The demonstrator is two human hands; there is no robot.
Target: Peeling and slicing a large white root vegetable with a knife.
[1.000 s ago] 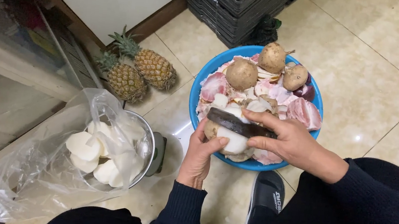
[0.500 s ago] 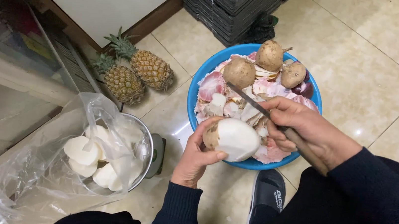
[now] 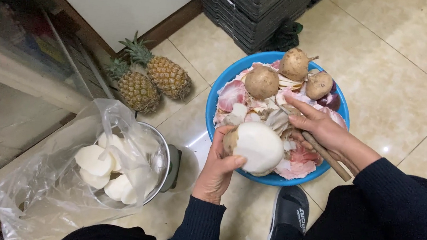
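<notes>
L. hand (image 3: 217, 163) grips half-peeled root (image 3: 256, 147); r. hand (image 3: 315, 127), just beside, clasps knife (image 3: 327, 156) above blue basin (image 3: 216, 94).

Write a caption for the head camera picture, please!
Left hand holds a half-peeled root; right hand grips a knife.
</notes>
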